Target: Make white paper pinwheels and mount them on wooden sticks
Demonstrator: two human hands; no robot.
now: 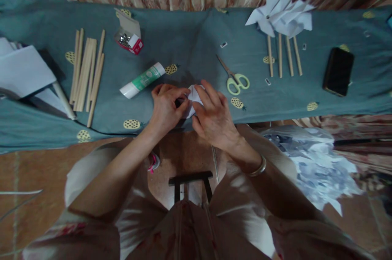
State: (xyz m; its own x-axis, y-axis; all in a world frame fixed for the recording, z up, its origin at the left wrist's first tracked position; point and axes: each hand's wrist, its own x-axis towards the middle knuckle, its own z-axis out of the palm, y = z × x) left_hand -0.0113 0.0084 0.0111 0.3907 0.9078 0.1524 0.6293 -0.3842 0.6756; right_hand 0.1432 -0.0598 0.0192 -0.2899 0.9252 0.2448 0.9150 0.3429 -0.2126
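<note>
At the near edge of the cloth-covered table, both hands are on a small folded piece of white paper [190, 110]. My left hand [168, 104] is closed, its thumb and fingertips pinching the paper's left side. From the right, my right hand [216, 118] holds the paper with bent fingers over its top and the thumb near the middle. My fingers cover much of the paper. A glue stick [143, 80] with a green label lies left of my left hand. Scissors [235, 80] with light green handles lie to the right of my right hand.
Several wooden sticks [83, 74] lie at left, beside white paper sheets [27, 70]. An open red-and-white box [131, 39] holds small metal pieces. Paper pinwheels [280, 15] on sticks lie at back right, near a black phone [338, 71]. A bag of paper scraps [318, 166] is on the floor.
</note>
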